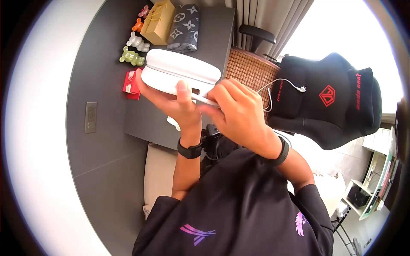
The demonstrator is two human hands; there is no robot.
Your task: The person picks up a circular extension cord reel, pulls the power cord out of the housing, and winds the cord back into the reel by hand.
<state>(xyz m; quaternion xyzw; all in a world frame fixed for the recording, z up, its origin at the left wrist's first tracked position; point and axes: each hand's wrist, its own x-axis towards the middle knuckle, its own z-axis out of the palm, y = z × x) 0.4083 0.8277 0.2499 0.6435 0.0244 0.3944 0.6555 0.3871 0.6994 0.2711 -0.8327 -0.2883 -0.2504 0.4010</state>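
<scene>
A white, rounded two-layer device [183, 72] with a seam along its side is held up in front of me, over the grey desk. My left hand [181, 106] grips it from the near side, thumb near a small dark opening. My right hand [241, 113] is closed around a white cable [205, 100] at that opening; whether the cable is fixed inside cannot be made out. The cable's far part hangs past my right hand, and its white plug [301, 89] lies over the black chair. Each wrist wears a black band.
Bear figurines [138, 42], a tan gift box [157, 23], a dark patterned roll [184, 27] and a red box [131, 84] stand along the back of the grey desk [143, 121]. A black gaming chair [316, 115] with a woven seat mat [247, 70] is at the right.
</scene>
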